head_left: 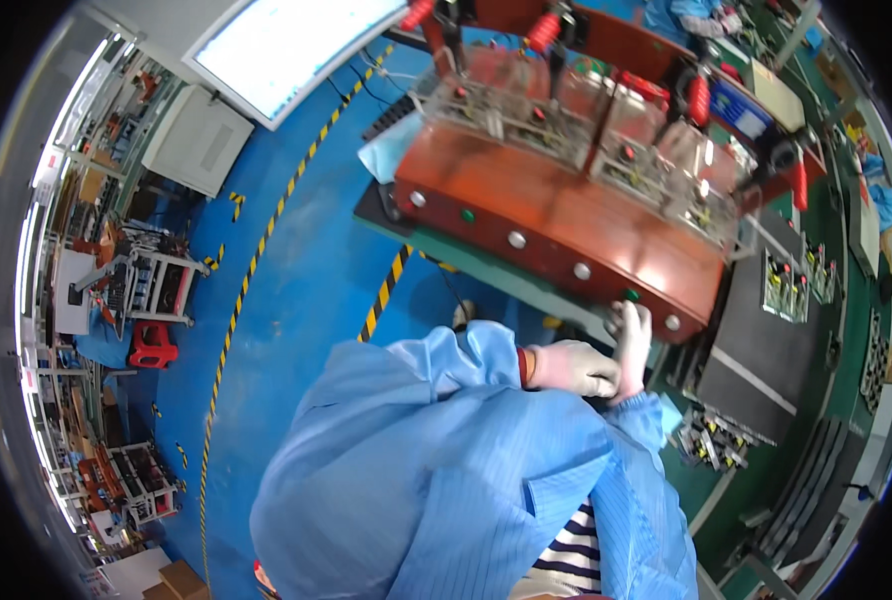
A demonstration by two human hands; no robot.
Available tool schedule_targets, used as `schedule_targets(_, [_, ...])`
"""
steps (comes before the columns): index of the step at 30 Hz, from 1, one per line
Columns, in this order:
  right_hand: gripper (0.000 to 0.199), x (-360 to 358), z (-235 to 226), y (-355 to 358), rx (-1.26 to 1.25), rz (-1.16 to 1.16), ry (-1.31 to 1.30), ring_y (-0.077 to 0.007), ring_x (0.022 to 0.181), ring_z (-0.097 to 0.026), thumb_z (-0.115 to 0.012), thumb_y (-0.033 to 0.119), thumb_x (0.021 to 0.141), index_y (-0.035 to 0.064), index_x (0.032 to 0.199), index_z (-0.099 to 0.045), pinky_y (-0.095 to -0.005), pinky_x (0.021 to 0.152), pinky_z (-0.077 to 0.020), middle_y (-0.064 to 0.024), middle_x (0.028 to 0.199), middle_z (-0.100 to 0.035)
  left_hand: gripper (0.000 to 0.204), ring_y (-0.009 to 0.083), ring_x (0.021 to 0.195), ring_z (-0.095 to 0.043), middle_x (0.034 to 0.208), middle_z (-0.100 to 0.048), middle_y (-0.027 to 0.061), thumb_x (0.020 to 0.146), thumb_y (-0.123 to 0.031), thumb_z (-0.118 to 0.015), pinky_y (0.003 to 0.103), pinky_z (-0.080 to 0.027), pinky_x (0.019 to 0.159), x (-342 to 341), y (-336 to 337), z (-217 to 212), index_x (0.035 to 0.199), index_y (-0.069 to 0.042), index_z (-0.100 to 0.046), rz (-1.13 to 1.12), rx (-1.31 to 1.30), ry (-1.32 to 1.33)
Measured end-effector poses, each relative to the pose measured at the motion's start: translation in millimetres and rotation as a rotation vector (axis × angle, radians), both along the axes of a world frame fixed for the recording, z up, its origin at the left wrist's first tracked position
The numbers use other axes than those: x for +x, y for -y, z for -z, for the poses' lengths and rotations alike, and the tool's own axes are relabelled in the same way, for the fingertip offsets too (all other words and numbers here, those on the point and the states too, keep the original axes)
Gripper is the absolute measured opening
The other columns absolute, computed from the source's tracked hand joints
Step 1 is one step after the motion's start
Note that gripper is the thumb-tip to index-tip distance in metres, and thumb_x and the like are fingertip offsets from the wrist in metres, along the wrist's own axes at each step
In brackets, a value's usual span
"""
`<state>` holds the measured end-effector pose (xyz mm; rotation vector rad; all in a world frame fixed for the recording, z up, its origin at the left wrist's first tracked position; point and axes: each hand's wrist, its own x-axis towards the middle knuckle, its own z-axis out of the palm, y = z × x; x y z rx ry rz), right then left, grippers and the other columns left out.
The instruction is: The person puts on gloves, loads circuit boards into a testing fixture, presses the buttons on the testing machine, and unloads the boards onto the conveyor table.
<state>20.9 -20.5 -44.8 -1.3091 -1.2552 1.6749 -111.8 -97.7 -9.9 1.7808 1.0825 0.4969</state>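
My left hand (571, 367), in a white glove with a red band at its wrist, reaches across to the right one. Its fingers are curled together against the lower part of the right hand's glove and seem to pinch it. My right hand (633, 350), also gloved, points upward with its fingers stretched out, nothing visible in them. Its fingertips are close to a green button (631, 295) on the front of a reddish-brown test fixture (556, 190); I cannot tell if they touch it. Clear-covered stations (526, 125) with red-handled clamps (544, 32) line the fixture's top.
A dark mat (756, 365) lies right of the fixture, with small clear-based assemblies (786, 288) beyond it. Metal parts (711, 440) are piled below the mat. A large lit screen (291, 50) stands at the upper left. Another person's blue sleeve (671, 18) shows at the top right.
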Motion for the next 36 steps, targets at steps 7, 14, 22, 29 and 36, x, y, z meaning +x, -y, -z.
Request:
schedule_targets(7, [0.031, -109, -64, 27, 0.232, -0.215, -0.109, -0.0225, 0.102, -0.056, -0.047, 0.024, 0.099, -0.0012, 0.115, -0.056, -0.0314, 0.094, -0.0416, -0.0121, 0.115, -0.062, 0.022, 0.0218, 0.065, -0.057, 0.075, -0.062, 0.0046, 0.096, -0.031, -0.057, 0.032, -0.044, 0.063, -124, 12, -16, 0.094, -0.009, -0.059, -0.831, -0.004, 0.338])
schedule_targets(14, [0.044, -189, -84, 30, 0.302, -0.528, -0.061, -0.0253, 0.113, -0.054, -0.044, 0.023, 0.099, -0.0044, 0.134, -0.049, -0.0345, 0.102, -0.0388, -0.0156, 0.13, -0.057, 0.024, 0.0151, 0.066, -0.053, 0.077, -0.057, 0.0015, 0.098, -0.031, -0.055, 0.029, -0.043, 0.064, -213, 16, -16, 0.098, -0.007, -0.055, -0.871, 0.14, 0.363])
schedule_targets(22, [0.059, -179, -99, 18, 0.274, -0.657, -0.194, -0.0334, 0.138, -0.035, -0.059, 0.03, 0.093, 0.0021, 0.143, -0.045, -0.042, 0.112, -0.0296, -0.0181, 0.152, -0.035, 0.037, 0.0214, 0.094, -0.057, 0.107, -0.06, 0.0094, 0.098, -0.035, -0.056, 0.028, -0.045, 0.068, -230, -18, -26, 0.123, -0.008, -0.052, -0.569, 0.488, 0.364])
schedule_targets(29, [0.088, -154, -146, -39, 0.442, -1.439, -0.193, -0.034, 0.137, -0.036, -0.073, 0.049, 0.082, -0.0004, 0.146, -0.038, -0.0431, 0.115, -0.0269, -0.0173, 0.154, -0.031, 0.066, 0.028, 0.13, -0.045, 0.145, -0.044, 0.0164, 0.097, -0.041, -0.058, 0.036, -0.046, 0.094, -203, -29, -81, 0.15, -0.008, -0.035, 0.216, 0.162, 0.929])
schedule_targets(36, [0.08, -155, -143, -24, 0.44, -1.195, -0.474, -0.0405, 0.135, -0.036, -0.07, 0.05, 0.085, 0.002, 0.143, -0.043, -0.0456, 0.113, -0.0285, -0.0236, 0.15, -0.034, 0.065, 0.0273, 0.128, -0.048, 0.144, -0.046, 0.0157, 0.096, -0.042, -0.058, 0.036, -0.048, 0.09, -200, -29, -40, 0.148, -0.009, -0.038, -0.187, 0.281, 0.482])
